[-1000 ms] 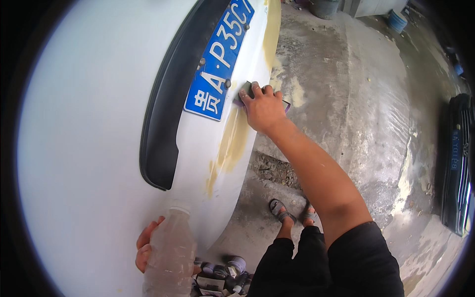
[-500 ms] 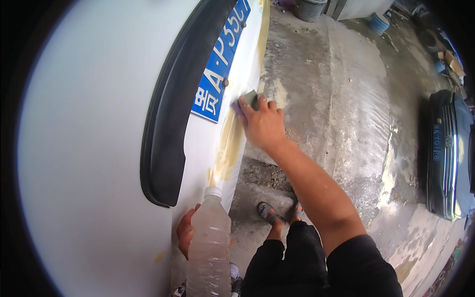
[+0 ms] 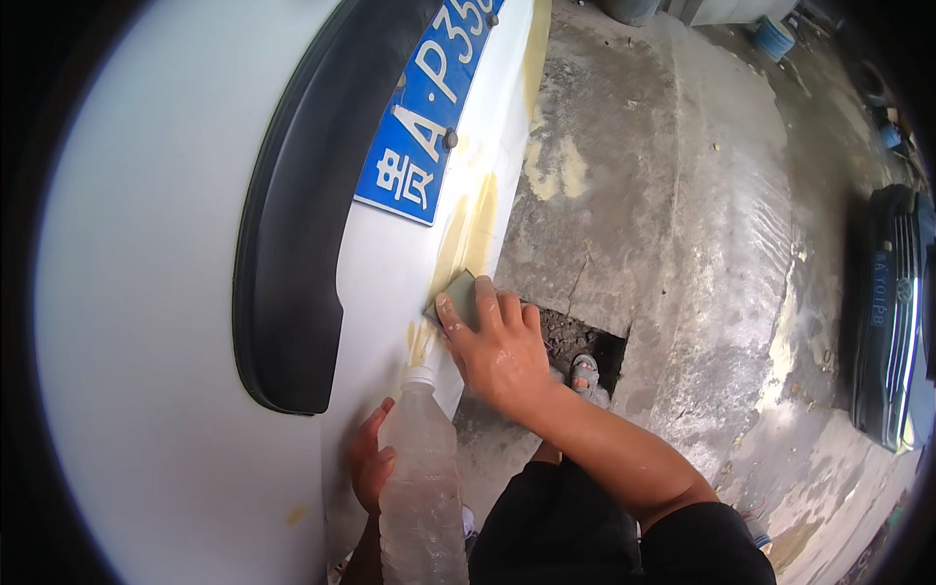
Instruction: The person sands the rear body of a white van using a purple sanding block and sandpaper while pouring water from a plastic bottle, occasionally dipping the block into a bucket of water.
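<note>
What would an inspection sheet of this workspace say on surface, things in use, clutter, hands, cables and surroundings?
Surface: white car panel with yellowish patches near the blue licence plate and black trim.
Things in use: grey-green pad on the patched area; clear bottle, upright.
Clutter: blue bucket on the floor, upper right; items behind the bottle too hidden to identify.
Hands: right hand has its fingers on the pad; left hand is at the bottle's side, apparently holding it.
Cables: nothing seen.
Surroundings: stained concrete floor; dark car at right.

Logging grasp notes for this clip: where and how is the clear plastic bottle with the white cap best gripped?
Probably the upper body of the clear plastic bottle, coming from the left, where the bare left hand is: below the tapering shoulder, its sides run nearly parallel.
</note>
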`<state>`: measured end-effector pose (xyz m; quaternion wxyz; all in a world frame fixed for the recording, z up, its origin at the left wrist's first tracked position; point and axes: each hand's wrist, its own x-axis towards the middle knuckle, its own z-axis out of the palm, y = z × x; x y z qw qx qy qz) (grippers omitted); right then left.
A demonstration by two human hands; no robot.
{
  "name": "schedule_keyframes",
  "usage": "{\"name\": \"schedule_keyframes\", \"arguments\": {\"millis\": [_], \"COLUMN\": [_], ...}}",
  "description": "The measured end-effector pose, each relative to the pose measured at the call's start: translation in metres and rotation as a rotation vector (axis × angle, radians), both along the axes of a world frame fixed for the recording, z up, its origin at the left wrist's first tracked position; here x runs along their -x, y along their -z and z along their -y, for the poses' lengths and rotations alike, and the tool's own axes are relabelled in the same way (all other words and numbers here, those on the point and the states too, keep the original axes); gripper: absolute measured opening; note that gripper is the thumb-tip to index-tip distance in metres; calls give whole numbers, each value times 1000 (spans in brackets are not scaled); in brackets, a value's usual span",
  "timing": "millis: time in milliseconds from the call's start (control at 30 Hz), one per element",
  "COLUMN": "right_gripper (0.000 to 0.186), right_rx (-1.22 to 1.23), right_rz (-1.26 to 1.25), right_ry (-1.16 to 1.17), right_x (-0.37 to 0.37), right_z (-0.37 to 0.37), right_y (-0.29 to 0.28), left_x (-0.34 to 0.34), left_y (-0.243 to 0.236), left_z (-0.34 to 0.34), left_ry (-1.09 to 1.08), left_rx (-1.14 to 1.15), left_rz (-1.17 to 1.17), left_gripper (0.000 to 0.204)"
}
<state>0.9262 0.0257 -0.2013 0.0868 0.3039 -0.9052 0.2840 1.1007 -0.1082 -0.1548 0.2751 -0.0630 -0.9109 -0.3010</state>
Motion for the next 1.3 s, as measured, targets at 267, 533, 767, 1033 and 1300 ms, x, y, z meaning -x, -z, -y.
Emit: {"name": "schedule_keyframes", "arguments": {"millis": [267,533,767,1033,1300], "right_gripper": [34,37,36,35,36], "right_rx": [63,78,159,93,121], "right_rz": [-12,29,54,-31,-76], "right_ry": [158,145,-7,94,52], "right_x": [47,62,-48,14,57], "right_z": [-7,-11,-6,4,-13], "right_y": [0,1,9,3,11], "left_x": [-13,-50,-8,-38,-2], "left_y": [0,11,-11,-2,-9], "left_z": [-3,12,2,12,-16], "left_ry": [-26,-236,-16,-283,-78], "left_rx": [-109,-223,-24,-956,67], "left_rz": [56,389,227,411,36], "left_gripper": [78,118,114,73,69]}}
